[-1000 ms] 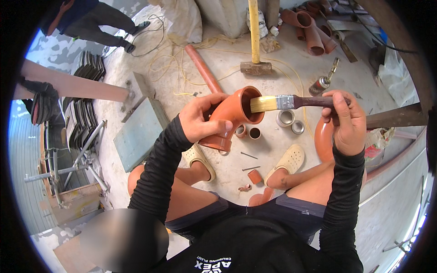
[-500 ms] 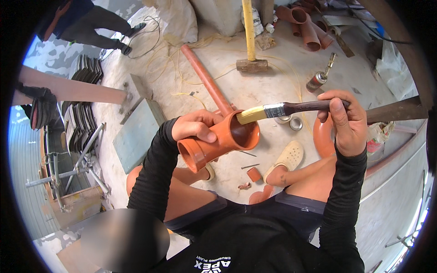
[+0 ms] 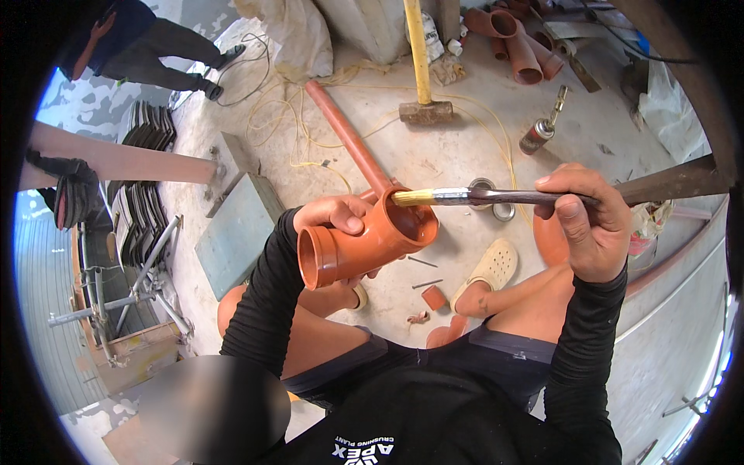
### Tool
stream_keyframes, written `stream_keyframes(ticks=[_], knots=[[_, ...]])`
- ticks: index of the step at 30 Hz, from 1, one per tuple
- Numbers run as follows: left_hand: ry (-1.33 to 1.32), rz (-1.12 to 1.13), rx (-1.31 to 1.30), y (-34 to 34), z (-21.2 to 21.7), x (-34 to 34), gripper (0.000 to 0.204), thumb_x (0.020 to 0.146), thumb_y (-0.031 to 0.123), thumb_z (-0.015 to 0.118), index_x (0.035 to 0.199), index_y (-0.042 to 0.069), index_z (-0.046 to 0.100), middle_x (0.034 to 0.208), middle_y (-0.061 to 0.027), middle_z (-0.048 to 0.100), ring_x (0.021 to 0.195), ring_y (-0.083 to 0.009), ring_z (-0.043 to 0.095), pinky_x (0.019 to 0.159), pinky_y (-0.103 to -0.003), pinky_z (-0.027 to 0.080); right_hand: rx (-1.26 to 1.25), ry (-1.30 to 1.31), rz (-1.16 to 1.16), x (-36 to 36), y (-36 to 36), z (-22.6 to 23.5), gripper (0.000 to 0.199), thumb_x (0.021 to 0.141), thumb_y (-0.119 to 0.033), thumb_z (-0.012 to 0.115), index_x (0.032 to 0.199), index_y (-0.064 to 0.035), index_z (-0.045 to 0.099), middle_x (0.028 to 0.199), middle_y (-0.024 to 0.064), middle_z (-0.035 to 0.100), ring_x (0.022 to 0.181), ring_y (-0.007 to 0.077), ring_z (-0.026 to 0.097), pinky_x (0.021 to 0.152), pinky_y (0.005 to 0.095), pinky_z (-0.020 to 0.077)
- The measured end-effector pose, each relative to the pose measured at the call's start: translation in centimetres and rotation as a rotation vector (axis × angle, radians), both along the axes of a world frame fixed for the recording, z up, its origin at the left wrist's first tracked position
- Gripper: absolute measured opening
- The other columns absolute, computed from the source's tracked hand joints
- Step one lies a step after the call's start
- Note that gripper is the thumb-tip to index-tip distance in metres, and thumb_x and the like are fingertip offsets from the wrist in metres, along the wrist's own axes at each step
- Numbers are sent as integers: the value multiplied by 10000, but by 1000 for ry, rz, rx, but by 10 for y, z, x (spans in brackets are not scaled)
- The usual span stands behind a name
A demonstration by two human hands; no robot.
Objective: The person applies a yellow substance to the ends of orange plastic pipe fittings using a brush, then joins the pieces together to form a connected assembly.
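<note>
My left hand (image 3: 333, 215) is closed around an orange plastic pipe tee (image 3: 349, 252), held above my lap with its wide mouth tilted toward my right. Between the fingers and thumb of my right hand (image 3: 593, 225) is the dark handle of a flat paintbrush (image 3: 496, 198). Its pale yellow bristles touch the far rim of the tee's mouth, and the tips reach just inside. Beyond the tee a long, thin reddish pipe (image 3: 345, 132) slants away to the far left; whether it joins the tee is hidden.
A sledgehammer (image 3: 426, 112) stands ahead on its head. To its right are a gas torch (image 3: 540, 132) and several orange pipes (image 3: 523, 58). An open tin (image 3: 504, 211) sits below the brush. A yellow cord (image 3: 298, 163) winds across the floor. Another person (image 3: 159, 43) stands far left.
The brush has swung nearly level, its bristles shifting slightly left along the tee's rim. My right hand has lowered a little. The tee has turned slightly and moved left.
</note>
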State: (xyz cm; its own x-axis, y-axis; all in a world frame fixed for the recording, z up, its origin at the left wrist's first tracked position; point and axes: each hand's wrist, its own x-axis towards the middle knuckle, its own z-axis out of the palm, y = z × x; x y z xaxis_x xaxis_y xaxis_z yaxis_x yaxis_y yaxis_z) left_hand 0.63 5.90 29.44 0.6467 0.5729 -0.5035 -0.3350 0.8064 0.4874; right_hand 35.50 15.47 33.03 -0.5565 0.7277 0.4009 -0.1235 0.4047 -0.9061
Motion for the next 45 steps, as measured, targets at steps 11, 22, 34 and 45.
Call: stream_keyframes(ticks=[11, 22, 34, 45], knots=[[256, -98, 75, 4, 4, 3, 625, 714, 205, 647, 1190, -182, 529, 897, -252, 677, 644, -286, 701, 581, -363, 603, 32, -227, -109, 4, -5, 13, 171, 957, -155, 635, 974, 7, 686, 764, 61, 648, 638, 97, 565, 584, 242, 435], [558, -28, 571, 1, -1, 9, 654, 737, 223, 739, 1288, -50, 518, 1145, -130, 641, 1049, -200, 638, 831, -284, 548, 296, -83, -11, -3, 4, 9, 218, 931, -165, 700, 1061, 10, 693, 882, 118, 689, 743, 182, 616, 678, 280, 471], [1546, 570, 1623, 11, -10, 21, 662, 598, 85, 899, 1146, 73, 528, 1102, -132, 584, 960, -291, 631, 784, -370, 569, 185, -165, -131, -10, -4, 2, 189, 957, -118, 665, 1080, 24, 682, 887, 128, 695, 777, 157, 644, 682, 268, 499], [1723, 993, 1919, 16, -19, 18, 687, 563, 134, 955, 1033, 86, 456, 1042, -134, 543, 926, -304, 636, 764, -397, 563, -633, 267, -195, -27, -4, -26, 309, 1032, -273, 554, 1087, 11, 664, 766, 34, 650, 659, 91, 568, 622, 223, 455]])
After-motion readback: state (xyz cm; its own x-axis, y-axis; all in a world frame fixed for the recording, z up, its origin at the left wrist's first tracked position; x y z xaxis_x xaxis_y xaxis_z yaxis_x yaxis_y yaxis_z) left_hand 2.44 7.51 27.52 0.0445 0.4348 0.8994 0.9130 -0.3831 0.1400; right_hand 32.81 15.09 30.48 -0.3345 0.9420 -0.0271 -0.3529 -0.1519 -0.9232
